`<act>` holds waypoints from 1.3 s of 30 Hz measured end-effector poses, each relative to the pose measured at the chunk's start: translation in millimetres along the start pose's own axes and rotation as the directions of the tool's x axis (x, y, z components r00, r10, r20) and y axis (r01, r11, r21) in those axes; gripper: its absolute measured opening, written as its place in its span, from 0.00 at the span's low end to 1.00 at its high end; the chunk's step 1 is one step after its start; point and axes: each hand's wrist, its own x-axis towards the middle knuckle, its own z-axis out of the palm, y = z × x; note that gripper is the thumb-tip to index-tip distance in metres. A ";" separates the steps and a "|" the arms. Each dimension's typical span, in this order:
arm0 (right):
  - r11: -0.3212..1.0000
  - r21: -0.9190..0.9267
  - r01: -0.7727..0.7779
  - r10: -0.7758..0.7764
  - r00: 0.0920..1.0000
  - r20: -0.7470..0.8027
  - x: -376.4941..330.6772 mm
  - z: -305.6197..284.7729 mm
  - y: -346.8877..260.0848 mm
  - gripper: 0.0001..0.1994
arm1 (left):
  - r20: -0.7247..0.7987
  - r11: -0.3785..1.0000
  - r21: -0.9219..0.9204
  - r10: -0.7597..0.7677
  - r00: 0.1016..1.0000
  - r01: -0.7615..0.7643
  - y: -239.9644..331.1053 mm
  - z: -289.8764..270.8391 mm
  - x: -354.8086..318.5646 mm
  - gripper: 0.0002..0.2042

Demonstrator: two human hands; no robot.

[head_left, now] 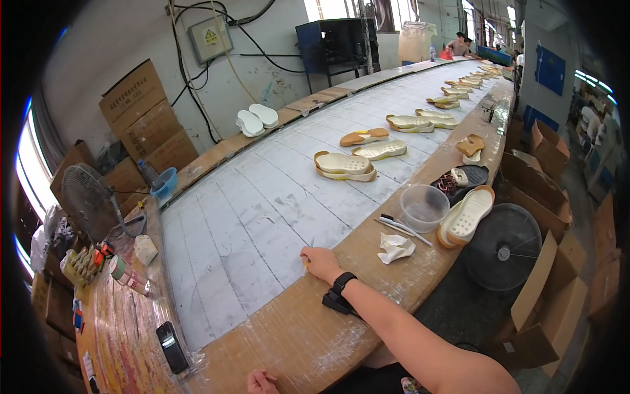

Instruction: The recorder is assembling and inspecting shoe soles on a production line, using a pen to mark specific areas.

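Note:
My right hand (321, 262) rests on the wooden rim (289, 328) of a long white conveyor belt (262, 217), with its fingers curled at the belt's edge. A small yellowish bit shows at the fingertips, and I cannot tell whether the hand grips it. A black watch (342, 284) sits on that wrist. Only the knuckles of my left hand (262, 381) show, curled, at the lower edge of the picture, with nothing seen in them. Nearest to the right hand lie a crumpled white cloth (396, 248), a thin brush (401, 225) and a clear plastic bowl (424, 207).
Pale shoe soles (344, 165) lie in pairs along the belt; another pair (466, 217) sits on the right rim. A floor fan (504, 246) and cardboard boxes (548, 302) stand to the right. A desk fan (88, 197), tape rolls and a blue bowl (164, 184) are left. People work at the far end.

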 end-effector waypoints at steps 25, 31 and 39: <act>0.999 0.008 0.035 -0.035 0.998 -0.052 0.1 -4.2 3.1 0.06 | -0.049 0.977 0.141 0.166 0.985 -0.158 10.4 1.7 -8.8 0.15; 1.000 0.005 0.005 -0.005 0.999 -0.032 -0.2 -10.0 3.4 0.06 | -0.031 0.982 0.111 0.156 0.987 -0.152 11.7 4.8 -8.6 0.13; 1.000 0.010 0.000 0.000 1.000 -0.012 0.1 -15.5 3.1 0.06 | -0.094 0.998 -0.007 0.065 0.993 -0.066 1.7 4.5 -11.7 0.13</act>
